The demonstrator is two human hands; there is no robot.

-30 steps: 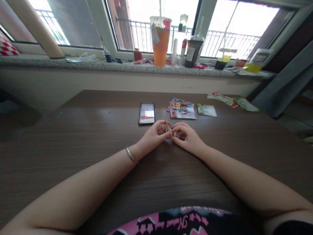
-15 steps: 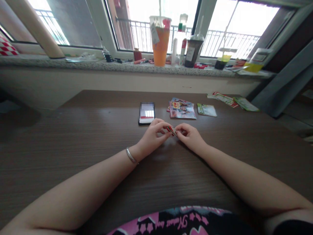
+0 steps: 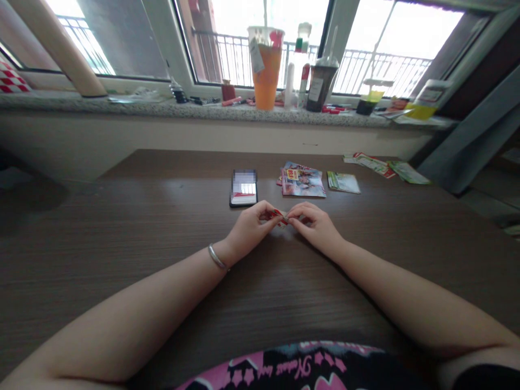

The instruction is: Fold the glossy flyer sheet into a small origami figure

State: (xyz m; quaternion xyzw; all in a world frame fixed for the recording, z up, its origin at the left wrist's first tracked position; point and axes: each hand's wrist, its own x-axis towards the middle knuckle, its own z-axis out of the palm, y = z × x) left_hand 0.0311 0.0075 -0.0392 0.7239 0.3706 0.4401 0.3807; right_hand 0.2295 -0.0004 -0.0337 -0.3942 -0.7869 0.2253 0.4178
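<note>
Between my two hands is a small folded piece of red, white and green printed paper point(image 3: 279, 215). My left hand point(image 3: 252, 221) is closed, pinching its left part between thumb and fingers. My right hand point(image 3: 314, 222) is closed too, with thumb and fingertips gripping its right end. The fingers hide much of the paper, so its full shape cannot be made out. Just beyond my left hand lies a phone point(image 3: 244, 188) with a lit screen. Beyond my right hand are printed colour booklets or packets point(image 3: 304, 181) in a small pile.
Right of the pile lies a green-and-white packet point(image 3: 343, 182), with several flat printed wrappers point(image 3: 374, 164) farther right on the brown table point(image 3: 170, 216). On the windowsill point(image 3: 203, 111) stand an orange drink cup point(image 3: 266, 76), a dark drink cup point(image 3: 320, 86) and several bottles.
My left hand has shifted slightly left and down. The paper is turned, with more of its red printed face showing between the hands. Both hands still grip it.
</note>
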